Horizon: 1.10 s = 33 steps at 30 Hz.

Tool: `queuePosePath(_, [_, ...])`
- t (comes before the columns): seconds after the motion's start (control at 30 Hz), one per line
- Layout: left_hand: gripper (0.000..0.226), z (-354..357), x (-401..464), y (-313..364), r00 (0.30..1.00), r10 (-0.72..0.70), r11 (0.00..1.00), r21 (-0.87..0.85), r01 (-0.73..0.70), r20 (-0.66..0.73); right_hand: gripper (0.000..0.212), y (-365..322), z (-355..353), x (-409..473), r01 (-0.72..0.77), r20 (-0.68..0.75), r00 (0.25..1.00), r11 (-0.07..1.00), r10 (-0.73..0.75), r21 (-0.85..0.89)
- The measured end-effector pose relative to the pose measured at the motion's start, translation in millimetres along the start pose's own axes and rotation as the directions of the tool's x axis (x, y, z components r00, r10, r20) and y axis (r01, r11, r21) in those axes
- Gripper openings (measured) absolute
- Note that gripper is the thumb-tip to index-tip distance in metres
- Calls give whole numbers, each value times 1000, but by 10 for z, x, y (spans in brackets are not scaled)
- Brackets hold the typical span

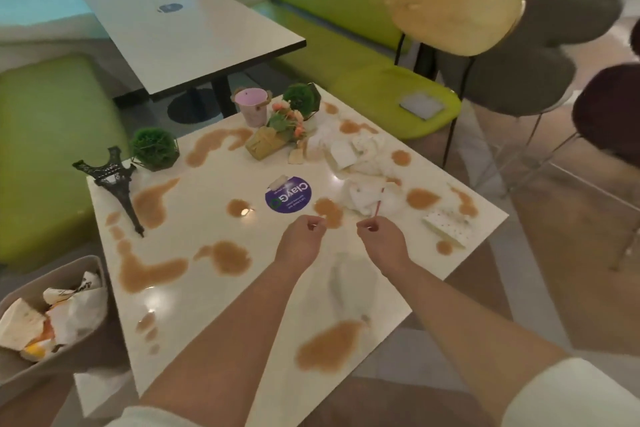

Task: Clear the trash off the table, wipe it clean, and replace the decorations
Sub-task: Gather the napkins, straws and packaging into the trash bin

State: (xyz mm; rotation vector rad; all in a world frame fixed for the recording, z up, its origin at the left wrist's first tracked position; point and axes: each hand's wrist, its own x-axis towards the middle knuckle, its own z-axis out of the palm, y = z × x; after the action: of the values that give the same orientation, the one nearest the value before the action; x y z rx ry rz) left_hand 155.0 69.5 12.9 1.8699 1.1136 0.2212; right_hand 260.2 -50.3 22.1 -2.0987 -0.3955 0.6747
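The white table (214, 229) is covered in brown spills (152, 270). My right hand (381, 239) pinches the lower end of a red-and-white straw (378, 204) that rises toward a heap of crumpled white napkins (360, 166). My left hand (303, 236) hovers beside it over the table, fingers curled; it seems to pinch something small and pale that I cannot identify. A toppled Eiffel Tower model (117, 187), two green ball plants (154, 147) (299, 97), a pink bucket (251, 106), a tipped flower pot (273, 139) and a spotted napkin (448, 227) lie on the table.
A grey bin (62, 274) holding wrappers stands at the table's left front corner. A purple round sticker (289, 198) marks the table's middle. Green benches (381, 80), a second table (187, 31) and chairs (457, 14) surround it.
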Motion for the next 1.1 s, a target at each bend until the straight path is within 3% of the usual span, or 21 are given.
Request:
queuePosePath(0.17, [29,479,81,250,999,29,999,28,-30,36,19,294,-510,168,-21,-12,1000,998,21,-58])
queuePosePath(0.5, [20,1323,322,677,989,73,992,90,-85,128,27,877,-1288,730,-119,-187,978,982,90,-150])
queuePosePath(0.6, [16,1463,513,731,992,111,979,164,-121,67,34,981,-1394,898,-139,-234,968,972,93,-189])
queuePosePath(0.8, [27,1491,876,667,975,208,883,445,-152,-81,33,1119,-1496,1188,-169,-199,974,941,113,-294])
queuePosePath(1.1, [49,1464,1237,476,991,128,819,560,-127,38,17,1130,-1376,1417,-199,-246,961,933,126,-298])
